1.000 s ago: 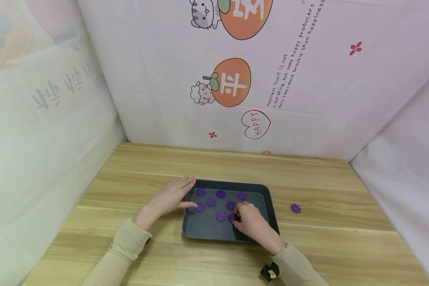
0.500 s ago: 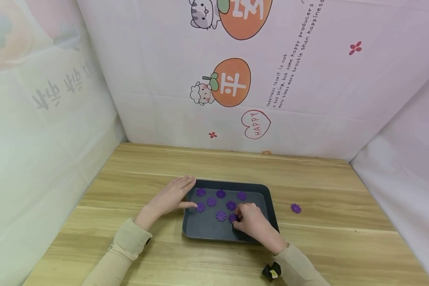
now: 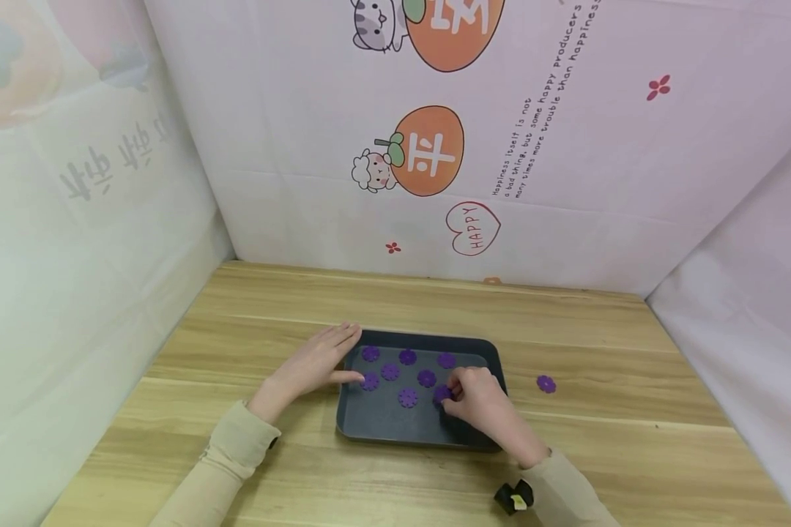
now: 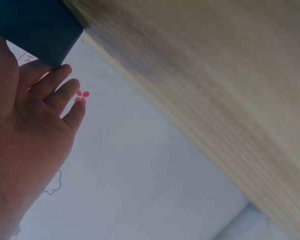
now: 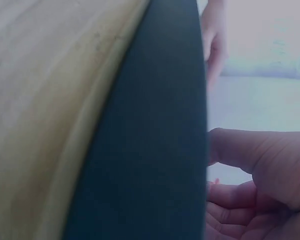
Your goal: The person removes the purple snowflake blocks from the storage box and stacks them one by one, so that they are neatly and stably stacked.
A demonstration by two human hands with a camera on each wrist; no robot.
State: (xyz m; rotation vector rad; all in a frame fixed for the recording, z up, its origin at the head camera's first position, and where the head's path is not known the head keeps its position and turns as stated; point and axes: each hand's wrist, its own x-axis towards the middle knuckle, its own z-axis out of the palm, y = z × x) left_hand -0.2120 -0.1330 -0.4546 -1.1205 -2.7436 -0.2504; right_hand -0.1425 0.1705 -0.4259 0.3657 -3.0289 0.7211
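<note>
The discs (image 3: 408,397) are purple, the tray (image 3: 377,423) dark grey. Pale yellow-brown wood grain streaks the surface (image 3: 290,296). Behind its far edge, a white cloth (image 3: 290,139) bears orange fruits (image 3: 428,151) and a red-outlined heart (image 3: 473,228). The sleeves (image 3: 242,439) are beige.

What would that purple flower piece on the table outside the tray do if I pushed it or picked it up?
The purple flower piece would probably slide rather than roll, since it lies flat on the table. It's likely light, being small and thin-looking. It may feel stiff, because its notched edge looks neat and even, but I can't be sure.
</note>
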